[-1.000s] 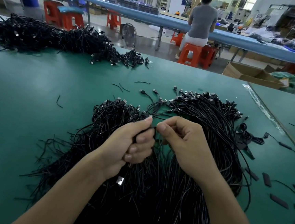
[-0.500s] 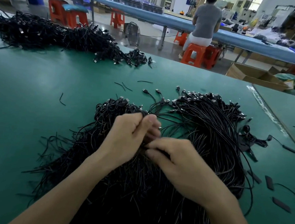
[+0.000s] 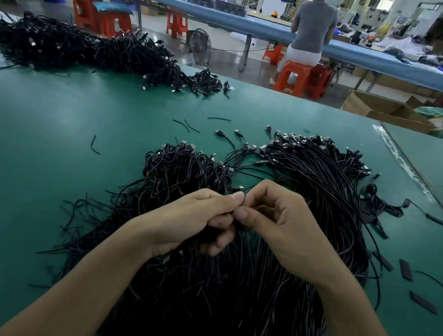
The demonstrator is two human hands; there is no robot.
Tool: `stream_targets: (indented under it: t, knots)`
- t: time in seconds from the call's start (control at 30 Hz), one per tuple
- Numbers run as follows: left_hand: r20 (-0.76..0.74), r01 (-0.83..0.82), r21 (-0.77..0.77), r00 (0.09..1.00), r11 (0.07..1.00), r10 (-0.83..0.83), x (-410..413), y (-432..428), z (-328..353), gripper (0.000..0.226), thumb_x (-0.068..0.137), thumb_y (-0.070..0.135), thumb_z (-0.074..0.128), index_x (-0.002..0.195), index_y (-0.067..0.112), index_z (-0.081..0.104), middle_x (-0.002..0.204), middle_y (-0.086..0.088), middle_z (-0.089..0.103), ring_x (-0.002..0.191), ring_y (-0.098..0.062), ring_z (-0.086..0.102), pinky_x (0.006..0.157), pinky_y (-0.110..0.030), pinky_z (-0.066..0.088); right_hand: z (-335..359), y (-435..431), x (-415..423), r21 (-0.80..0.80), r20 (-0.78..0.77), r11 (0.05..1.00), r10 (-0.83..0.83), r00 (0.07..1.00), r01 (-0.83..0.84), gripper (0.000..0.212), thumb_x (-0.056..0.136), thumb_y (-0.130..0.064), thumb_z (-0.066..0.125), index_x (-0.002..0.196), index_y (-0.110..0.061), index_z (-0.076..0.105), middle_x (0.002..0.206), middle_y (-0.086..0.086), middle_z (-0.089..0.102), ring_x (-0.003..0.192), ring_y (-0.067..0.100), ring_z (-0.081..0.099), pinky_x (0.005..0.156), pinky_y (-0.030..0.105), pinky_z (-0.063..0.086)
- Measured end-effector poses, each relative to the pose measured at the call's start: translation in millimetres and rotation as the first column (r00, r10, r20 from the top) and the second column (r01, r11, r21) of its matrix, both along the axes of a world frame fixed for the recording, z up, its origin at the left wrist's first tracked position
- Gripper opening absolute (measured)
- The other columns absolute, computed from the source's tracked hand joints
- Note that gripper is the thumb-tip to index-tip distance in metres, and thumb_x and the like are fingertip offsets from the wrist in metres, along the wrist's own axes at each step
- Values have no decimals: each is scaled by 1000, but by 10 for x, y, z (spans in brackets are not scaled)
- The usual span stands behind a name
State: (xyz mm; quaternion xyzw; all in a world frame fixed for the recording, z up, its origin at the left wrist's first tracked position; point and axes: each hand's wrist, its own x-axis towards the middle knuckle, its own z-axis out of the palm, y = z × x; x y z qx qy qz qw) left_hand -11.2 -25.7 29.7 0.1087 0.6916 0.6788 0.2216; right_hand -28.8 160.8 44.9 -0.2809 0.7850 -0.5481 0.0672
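Note:
A big heap of black USB cables lies on the green table in front of me, plugs fanned out at its far edge. My left hand is curled round a bundle of black cables held just above the heap. My right hand meets it thumb to thumb and pinches a thin black cable at the left hand's fingertips. What lies between the fingers is mostly hidden.
A second long pile of black cables lies at the table's far left. Small black strips and loose cable ends are scattered at the right. Beyond the table edge sit a cardboard box, orange stools and a seated person.
My right hand dipped down onto the heap half a second ago, then rose back up to meet the left hand's fingertips. The left hand keeps its bundle.

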Motion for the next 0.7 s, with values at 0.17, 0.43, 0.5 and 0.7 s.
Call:
stream_targets:
  t: [0.17, 0.43, 0.5, 0.7]
  knots:
    - [-114, -282, -108, 956, 953, 270, -55, 112, -56, 62, 103, 26, 44, 41, 22, 38, 55, -5, 32, 56, -12, 40, 72, -24, 38, -7, -90, 9, 153, -154, 982, -91, 984, 114, 18, 90, -17, 70, 79, -26, 58, 75, -15, 65, 65, 2, 58, 59, 19, 47]
    - [293, -161, 148, 949, 976, 112, -5, 117, -46, 64, 100, 57, 31, 84, 11, 73, 73, -16, 67, 54, -23, 65, 37, -23, 46, -61, -293, 56, -9, -251, 978, -206, 946, 210, 17, 89, -12, 71, 81, -21, 58, 72, -10, 65, 56, 6, 62, 52, 10, 42]
    - [258, -225, 11, 942, 974, 215, -35, 91, -86, 66, 97, 67, 34, 76, 13, 66, 59, -10, 60, 38, -15, 49, 33, -13, 29, -75, -300, 39, -17, -264, 972, -230, 937, 234, 14, 89, -15, 72, 81, -20, 61, 74, -11, 66, 60, 7, 62, 56, 10, 43]
    - [61, -470, -12, 880, 882, 470, -121, -55, -172, 64, 94, 66, 40, 54, 20, 60, 45, 7, 36, 35, -7, 24, 33, -15, 17, -258, -151, 6, 538, 0, 812, -268, 963, 226, 37, 84, -62, 62, 84, -25, 58, 79, -6, 64, 63, 2, 58, 56, 17, 48]
